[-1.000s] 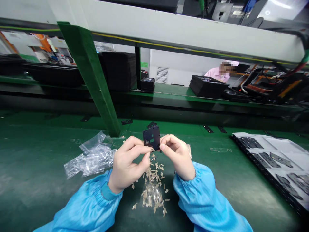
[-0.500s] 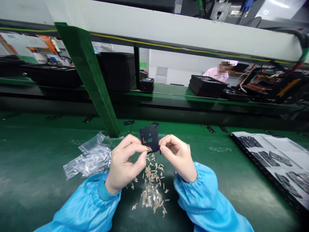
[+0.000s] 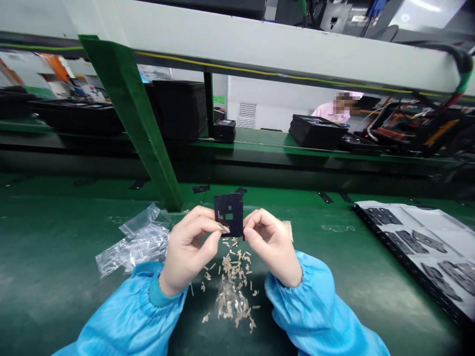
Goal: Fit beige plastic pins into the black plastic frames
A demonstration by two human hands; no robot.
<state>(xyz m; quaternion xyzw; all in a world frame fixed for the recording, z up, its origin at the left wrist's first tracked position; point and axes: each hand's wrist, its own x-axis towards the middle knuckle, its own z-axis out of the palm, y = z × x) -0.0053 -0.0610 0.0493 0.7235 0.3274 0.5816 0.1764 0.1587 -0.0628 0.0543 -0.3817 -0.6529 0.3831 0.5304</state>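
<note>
A thin black plate with small square cutouts [image 3: 234, 225], like a phone's inner cover, is held upright in front of me. My left hand [image 3: 191, 249] is closed on its lower left edge, with a small tan sliver [image 3: 223, 227] at the fingertips. My right hand [image 3: 274, 247] is pinched at the lower right edge, where a small black strip [image 3: 244, 234] shows by the fingertips; whether it joins the plate I cannot tell. Below both hands, many tan slivers [image 3: 233, 269] lie scattered on the green table, some around clear plastic.
Crumpled clear plastic bags [image 3: 139, 247] lie left of my hands. A white tray with black edge [image 3: 411, 222] at the right holds several dark flat parts. A green post [image 3: 133, 123] rises at the left. Behind stand black tray stacks [image 3: 315, 132] and a person in pink [image 3: 330, 111].
The plate has turned slightly more upright and face-on to me. My left hand has shifted a little to the left; my right hand keeps its pinch at the edge.
</note>
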